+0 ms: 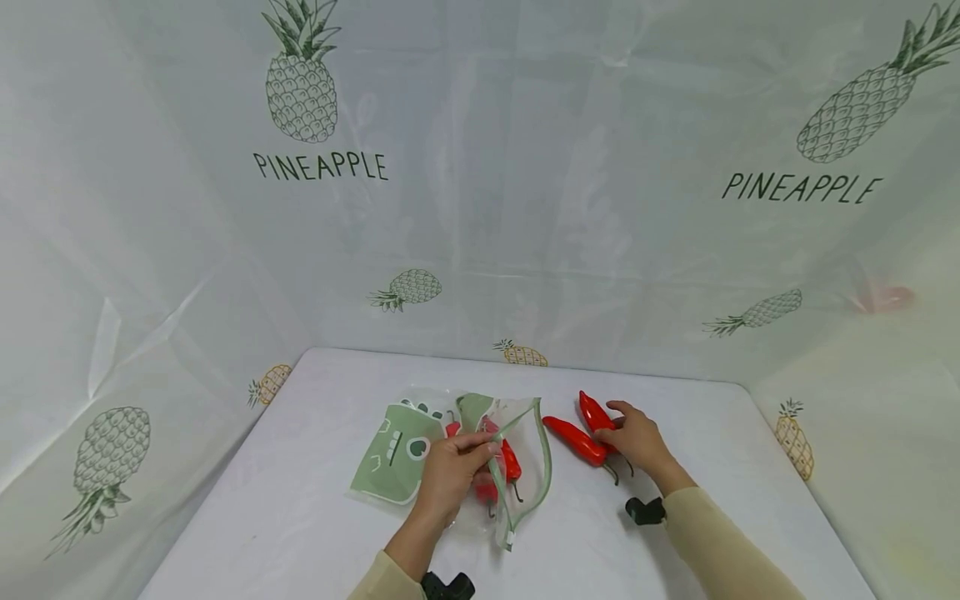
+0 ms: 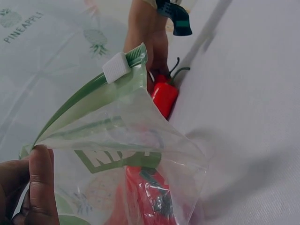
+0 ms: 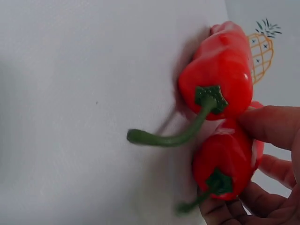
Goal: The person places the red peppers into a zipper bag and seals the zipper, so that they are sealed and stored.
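Fingers (image 1: 471,443) pinch the bag (image 1: 405,454) rim; right fingers (image 3: 269,126) grip a half-hidden pepper (image 3: 227,161).

Glossy red peppers (image 1: 581,440) with dark green stems. Clear zip bag (image 1: 420,450) printed in sage green, with a green seal strip and white slider (image 2: 116,67). Plain white desk (image 1: 300,517). Pale backdrop (image 1: 525,167) patterned with green and yellow pineapples, lettered "PINEAPPLE" in dark green.
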Tool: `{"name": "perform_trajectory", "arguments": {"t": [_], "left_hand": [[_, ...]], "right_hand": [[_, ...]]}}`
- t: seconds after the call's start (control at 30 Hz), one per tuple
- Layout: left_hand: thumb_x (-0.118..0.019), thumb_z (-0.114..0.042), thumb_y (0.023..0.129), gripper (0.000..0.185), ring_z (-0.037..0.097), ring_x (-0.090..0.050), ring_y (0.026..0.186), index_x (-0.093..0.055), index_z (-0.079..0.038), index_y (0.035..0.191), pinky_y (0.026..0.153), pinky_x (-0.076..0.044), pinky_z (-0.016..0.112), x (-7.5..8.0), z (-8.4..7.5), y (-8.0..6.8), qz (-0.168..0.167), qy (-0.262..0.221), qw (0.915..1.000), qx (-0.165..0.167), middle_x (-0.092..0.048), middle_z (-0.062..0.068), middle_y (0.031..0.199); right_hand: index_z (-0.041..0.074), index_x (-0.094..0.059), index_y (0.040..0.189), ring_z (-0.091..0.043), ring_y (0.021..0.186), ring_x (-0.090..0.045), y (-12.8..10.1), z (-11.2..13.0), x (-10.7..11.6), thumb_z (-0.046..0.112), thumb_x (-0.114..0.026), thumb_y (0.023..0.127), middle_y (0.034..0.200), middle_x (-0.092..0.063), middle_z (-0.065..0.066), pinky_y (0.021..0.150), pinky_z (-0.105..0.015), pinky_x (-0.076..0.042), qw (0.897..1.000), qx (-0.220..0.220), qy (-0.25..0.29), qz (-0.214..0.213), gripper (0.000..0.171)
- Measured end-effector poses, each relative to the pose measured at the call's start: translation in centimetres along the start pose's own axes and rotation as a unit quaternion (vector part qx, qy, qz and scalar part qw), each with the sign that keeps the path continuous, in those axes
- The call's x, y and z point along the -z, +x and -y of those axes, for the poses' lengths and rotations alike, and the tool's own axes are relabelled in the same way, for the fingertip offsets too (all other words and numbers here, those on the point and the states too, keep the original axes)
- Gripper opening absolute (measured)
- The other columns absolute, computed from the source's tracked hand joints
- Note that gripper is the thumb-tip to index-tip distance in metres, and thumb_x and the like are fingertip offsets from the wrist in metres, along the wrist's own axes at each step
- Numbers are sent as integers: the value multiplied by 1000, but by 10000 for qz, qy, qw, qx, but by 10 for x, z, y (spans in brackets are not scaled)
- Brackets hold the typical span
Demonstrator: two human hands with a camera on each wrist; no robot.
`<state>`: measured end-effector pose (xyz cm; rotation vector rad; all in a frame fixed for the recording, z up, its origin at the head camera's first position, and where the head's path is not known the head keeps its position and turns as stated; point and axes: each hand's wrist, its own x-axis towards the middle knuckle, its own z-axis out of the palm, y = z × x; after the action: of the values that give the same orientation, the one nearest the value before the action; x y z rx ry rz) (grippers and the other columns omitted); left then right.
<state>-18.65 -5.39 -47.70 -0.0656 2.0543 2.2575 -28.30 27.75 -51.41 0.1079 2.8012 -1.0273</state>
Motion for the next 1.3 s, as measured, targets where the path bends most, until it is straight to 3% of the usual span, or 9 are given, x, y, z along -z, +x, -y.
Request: {"name": "perform_trajectory", "arguments": {"t": [0.33,0.57,0.83,1.3], "left_hand": [[-78,-13,97,31,13,-71,75,-76,1,124,68,-65,25,-2,1,3,-27,86,10000,-40,-72,14,110],[-79,-14,96,29,12,-72,76,-77,0,121,69,-65,27,-3,2,5,-41,115,9999,-54,-74,13,106],[-79,-13,96,30,13,-71,75,-76,1,123,67,-65,26,-4,0,3,-36,61,9999,-71,-74,12,105],[-78,-12,96,30,13,-72,76,-76,2,123,76,-67,40,-4,-2,2,-43,147,9998,-82,-74,12,104]], "right_hand": [[-5,-41,152,-48,124,-54,-7,-2,17,22,-76,95,142,-54,-32,84,-49,-66,9992,32,318,-259,72],[-4,-39,155,-49,125,-56,-14,-1,19,21,-70,99,145,-53,-32,86,-51,-66,9970,318,395,-577,68],[10,-31,164,-49,122,-62,-21,4,18,24,-71,101,139,-59,-32,83,-54,-66,9913,535,382,-1139,76],[12,-33,164,-46,118,-64,-33,18,16,22,-72,101,135,-62,-30,81,-51,-67,9861,839,517,-1336,75]]}}
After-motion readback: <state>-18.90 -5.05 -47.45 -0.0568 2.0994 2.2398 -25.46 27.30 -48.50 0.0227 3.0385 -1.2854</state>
